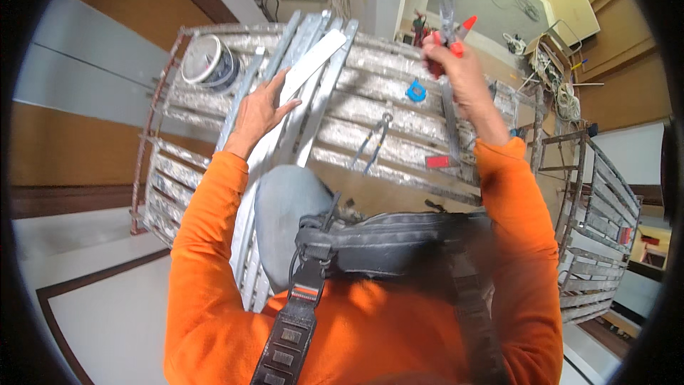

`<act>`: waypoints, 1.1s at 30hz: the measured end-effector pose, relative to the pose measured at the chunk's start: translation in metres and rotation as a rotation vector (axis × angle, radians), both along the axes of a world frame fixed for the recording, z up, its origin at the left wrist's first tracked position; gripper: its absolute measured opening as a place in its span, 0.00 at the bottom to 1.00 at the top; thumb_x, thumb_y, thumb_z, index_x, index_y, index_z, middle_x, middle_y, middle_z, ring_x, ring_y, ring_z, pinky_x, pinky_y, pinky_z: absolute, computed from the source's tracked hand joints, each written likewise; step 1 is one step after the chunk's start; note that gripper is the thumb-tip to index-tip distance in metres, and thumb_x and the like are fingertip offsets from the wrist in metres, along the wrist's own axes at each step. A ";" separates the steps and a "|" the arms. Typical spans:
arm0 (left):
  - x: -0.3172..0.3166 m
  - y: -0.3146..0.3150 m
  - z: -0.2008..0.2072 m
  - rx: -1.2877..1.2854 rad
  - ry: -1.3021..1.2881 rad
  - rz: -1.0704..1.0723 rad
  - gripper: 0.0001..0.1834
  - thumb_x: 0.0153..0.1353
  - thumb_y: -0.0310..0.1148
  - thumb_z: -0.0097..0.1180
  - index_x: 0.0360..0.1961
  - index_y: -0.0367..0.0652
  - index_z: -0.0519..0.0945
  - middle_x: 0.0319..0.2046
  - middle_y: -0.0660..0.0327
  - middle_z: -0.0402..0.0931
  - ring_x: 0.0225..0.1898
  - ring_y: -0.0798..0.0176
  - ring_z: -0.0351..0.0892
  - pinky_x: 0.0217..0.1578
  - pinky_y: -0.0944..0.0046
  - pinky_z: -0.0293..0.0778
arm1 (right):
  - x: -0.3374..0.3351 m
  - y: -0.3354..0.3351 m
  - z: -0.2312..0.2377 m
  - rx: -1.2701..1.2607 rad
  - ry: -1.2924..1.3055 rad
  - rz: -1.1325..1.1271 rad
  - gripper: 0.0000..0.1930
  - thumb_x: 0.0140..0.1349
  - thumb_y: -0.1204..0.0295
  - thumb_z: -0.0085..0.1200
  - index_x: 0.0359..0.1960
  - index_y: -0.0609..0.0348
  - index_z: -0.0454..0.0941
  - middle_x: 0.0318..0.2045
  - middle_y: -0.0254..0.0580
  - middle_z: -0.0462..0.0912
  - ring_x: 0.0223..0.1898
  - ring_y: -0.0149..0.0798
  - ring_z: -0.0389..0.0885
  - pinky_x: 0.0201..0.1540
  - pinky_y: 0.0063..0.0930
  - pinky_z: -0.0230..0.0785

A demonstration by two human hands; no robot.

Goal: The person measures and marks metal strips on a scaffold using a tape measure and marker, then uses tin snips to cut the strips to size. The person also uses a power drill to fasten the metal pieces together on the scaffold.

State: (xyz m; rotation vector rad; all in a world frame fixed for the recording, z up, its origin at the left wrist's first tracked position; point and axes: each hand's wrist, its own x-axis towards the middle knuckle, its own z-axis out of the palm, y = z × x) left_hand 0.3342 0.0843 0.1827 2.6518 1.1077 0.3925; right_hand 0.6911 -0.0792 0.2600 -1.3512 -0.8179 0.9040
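My left hand [260, 114] is on a long, pale metal channel [311, 64], with the fingers along one side and the thumb reaching across it. This channel lies slantwise over other grey metal channels [329, 93] and runs back past my knee. My right hand [459, 71] is raised over the right part of the slatted platform, closed around red-handled tin snips [447, 18]. Their grey blades point away from me, and motion smears them a little. Below and left of that hand, a blue tape measure [416, 90] and pliers with dark handles [376, 139] lie on the slats.
The paint-spattered slatted platform [363, 110] has gaps between its boards and a rusty rail [151, 121] at left. A white bucket [206, 60] stands at its far left. A small red object [437, 162] lies near the front edge. Cables [568, 103] hang at right, above another slatted scaffold [598, 242].
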 end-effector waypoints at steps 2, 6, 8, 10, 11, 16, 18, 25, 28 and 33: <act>0.028 0.004 0.056 0.135 -0.005 -0.006 0.37 0.63 0.55 0.64 0.71 0.58 0.69 0.41 0.53 0.82 0.37 0.46 0.84 0.38 0.50 0.80 | -0.011 0.012 -0.002 0.073 0.163 0.060 0.12 0.67 0.67 0.62 0.44 0.62 0.80 0.35 0.37 0.84 0.34 0.30 0.82 0.34 0.26 0.76; 0.088 -0.006 0.119 0.293 -0.245 -0.102 0.31 0.62 0.49 0.67 0.65 0.55 0.74 0.40 0.58 0.82 0.35 0.49 0.86 0.36 0.53 0.80 | -0.058 0.036 0.014 0.145 0.694 0.056 0.18 0.63 0.62 0.69 0.47 0.60 0.80 0.40 0.42 0.83 0.41 0.36 0.81 0.38 0.34 0.80; 0.114 -0.016 0.128 0.304 -0.341 -0.154 0.32 0.61 0.45 0.69 0.65 0.52 0.74 0.42 0.57 0.82 0.37 0.49 0.86 0.36 0.54 0.80 | -0.063 0.045 0.019 0.265 0.769 0.075 0.18 0.63 0.62 0.69 0.48 0.58 0.79 0.40 0.39 0.83 0.37 0.35 0.81 0.39 0.34 0.80; 0.136 -0.025 0.131 0.308 -0.412 -0.165 0.29 0.58 0.42 0.71 0.59 0.48 0.75 0.41 0.56 0.80 0.39 0.46 0.84 0.37 0.52 0.79 | -0.060 0.047 0.037 0.360 0.829 0.072 0.13 0.64 0.65 0.67 0.44 0.54 0.78 0.36 0.33 0.83 0.34 0.34 0.82 0.39 0.32 0.79; 0.142 -0.031 0.140 0.357 -0.327 -0.209 0.25 0.56 0.37 0.71 0.52 0.46 0.75 0.39 0.53 0.78 0.40 0.43 0.82 0.37 0.49 0.77 | -0.055 0.047 0.041 0.404 0.812 0.110 0.11 0.65 0.66 0.67 0.43 0.54 0.79 0.36 0.33 0.83 0.35 0.34 0.82 0.39 0.32 0.78; 0.159 -0.036 0.148 0.025 -0.526 -0.263 0.25 0.56 0.24 0.63 0.55 0.45 0.72 0.45 0.45 0.81 0.48 0.36 0.81 0.45 0.48 0.78 | -0.039 0.057 0.030 0.550 0.788 0.240 0.06 0.68 0.69 0.62 0.42 0.54 0.82 0.38 0.34 0.85 0.38 0.35 0.84 0.39 0.33 0.77; 0.153 -0.032 0.141 -0.021 -0.506 -0.307 0.32 0.58 0.21 0.57 0.66 0.47 0.68 0.44 0.44 0.83 0.46 0.37 0.85 0.46 0.52 0.80 | -0.044 0.045 0.049 0.518 0.725 0.206 0.06 0.68 0.71 0.59 0.43 0.56 0.82 0.41 0.37 0.86 0.39 0.36 0.85 0.41 0.35 0.78; 0.113 -0.036 0.173 0.122 -0.533 -0.116 0.30 0.60 0.40 0.68 0.61 0.44 0.73 0.37 0.48 0.84 0.38 0.44 0.87 0.40 0.55 0.80 | -0.027 0.008 0.065 0.338 -0.335 -0.209 0.12 0.64 0.71 0.57 0.46 0.64 0.78 0.38 0.47 0.86 0.39 0.42 0.85 0.45 0.33 0.75; 0.100 -0.032 0.168 0.074 -0.588 -0.135 0.25 0.56 0.35 0.71 0.52 0.44 0.73 0.30 0.49 0.83 0.31 0.46 0.87 0.34 0.56 0.79 | -0.030 -0.008 0.048 0.231 -0.386 -0.205 0.12 0.64 0.72 0.56 0.47 0.63 0.77 0.37 0.50 0.85 0.38 0.44 0.85 0.46 0.34 0.75; 0.084 -0.030 0.176 0.113 -0.548 0.002 0.23 0.54 0.33 0.70 0.48 0.43 0.72 0.28 0.50 0.83 0.30 0.49 0.87 0.34 0.59 0.79 | -0.045 -0.017 0.061 0.184 -0.475 -0.107 0.14 0.63 0.75 0.55 0.49 0.65 0.74 0.37 0.49 0.84 0.39 0.43 0.84 0.47 0.34 0.75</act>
